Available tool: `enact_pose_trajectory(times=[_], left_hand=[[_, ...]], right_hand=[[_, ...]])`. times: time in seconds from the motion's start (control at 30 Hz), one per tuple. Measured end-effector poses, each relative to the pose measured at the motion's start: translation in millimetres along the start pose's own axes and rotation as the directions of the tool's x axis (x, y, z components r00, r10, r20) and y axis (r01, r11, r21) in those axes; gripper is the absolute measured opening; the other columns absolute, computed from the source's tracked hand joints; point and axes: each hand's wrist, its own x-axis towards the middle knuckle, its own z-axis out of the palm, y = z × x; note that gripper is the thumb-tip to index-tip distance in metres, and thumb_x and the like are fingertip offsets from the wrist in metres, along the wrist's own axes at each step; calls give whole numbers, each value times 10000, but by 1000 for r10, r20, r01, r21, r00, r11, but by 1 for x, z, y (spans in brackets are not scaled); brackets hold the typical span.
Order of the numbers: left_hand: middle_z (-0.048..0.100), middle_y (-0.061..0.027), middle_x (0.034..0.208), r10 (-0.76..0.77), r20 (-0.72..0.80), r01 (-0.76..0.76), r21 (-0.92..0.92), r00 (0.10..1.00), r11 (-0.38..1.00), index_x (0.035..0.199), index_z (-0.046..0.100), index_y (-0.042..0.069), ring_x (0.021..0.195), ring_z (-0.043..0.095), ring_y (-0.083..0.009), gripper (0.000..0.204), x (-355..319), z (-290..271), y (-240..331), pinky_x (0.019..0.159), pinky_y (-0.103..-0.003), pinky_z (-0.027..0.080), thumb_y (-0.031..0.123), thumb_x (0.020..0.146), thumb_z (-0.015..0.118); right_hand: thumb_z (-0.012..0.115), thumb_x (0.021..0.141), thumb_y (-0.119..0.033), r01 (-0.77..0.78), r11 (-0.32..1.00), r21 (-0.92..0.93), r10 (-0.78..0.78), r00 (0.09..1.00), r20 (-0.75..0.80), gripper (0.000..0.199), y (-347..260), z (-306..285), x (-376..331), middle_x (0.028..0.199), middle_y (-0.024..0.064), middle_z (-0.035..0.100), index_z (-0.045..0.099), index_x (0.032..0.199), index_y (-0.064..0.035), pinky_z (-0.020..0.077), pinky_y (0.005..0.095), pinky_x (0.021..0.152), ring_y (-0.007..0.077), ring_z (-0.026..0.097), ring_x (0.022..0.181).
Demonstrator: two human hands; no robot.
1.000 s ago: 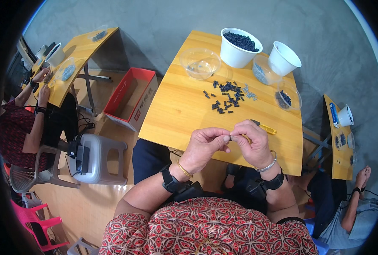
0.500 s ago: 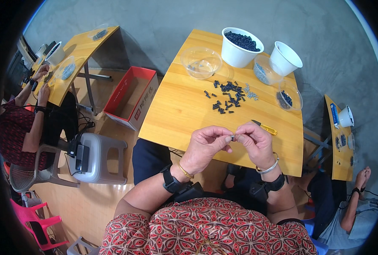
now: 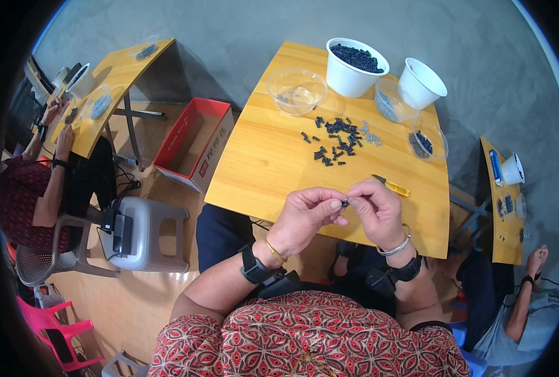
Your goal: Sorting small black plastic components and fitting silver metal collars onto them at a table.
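Over the near part of the wooden table [image 3: 248, 169], my left hand [image 3: 308, 217] and my right hand [image 3: 379, 210] meet fingertip to fingertip. Pinched between them is a small dark part [image 3: 345, 203], mostly covered by the fingers. Beyond my hands lies a loose pile of small black parts [image 3: 339, 138], with a few small grey parts [image 3: 370, 136] at its right side. A yellow-handled thread snipper [image 3: 396, 187] with a dark blade rests just past my right hand.
At the table's back stand a white tub full of black parts [image 3: 357, 60], a white tub [image 3: 423, 78], and clear bowls [image 3: 297, 91], some holding parts. A red box [image 3: 195, 141] and grey stool [image 3: 147, 232] are on the floor at left. Other people sit at side tables.
My right thumb and fingers have shifted slightly around the small part. My left hand has hardly moved, and the pile and tubs lie as before.
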Motion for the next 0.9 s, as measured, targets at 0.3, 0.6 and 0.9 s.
enact_pose_trajectory(times=[0.3,0.6,0.9], left_hand=[[587,-73,848,-71,71,88,-265,995,960,984,579,2,760,573,-131,159,2,-5,-2,759,-323,521,68,853,517],[602,-90,838,-45,39,53,-228,998,972,965,583,-1,739,588,-138,143,1,-5,-4,749,-316,523,54,848,521],[602,-99,796,-12,-54,8,-63,998,998,935,589,-8,732,605,-185,119,1,-2,-3,710,-299,520,21,840,524]], right_hand=[[569,782,27,-105,959,262,152,975,-165,64,1,7,-9,734,44,552,537,829,-3,436,214,571,99,546,631],[576,774,4,16,1000,-17,-18,990,-138,66,-3,10,-5,713,90,551,525,810,-15,436,242,547,170,563,606],[566,754,25,79,992,-101,-90,990,-108,79,-7,9,-3,717,99,549,526,802,-23,452,283,544,221,571,622]])
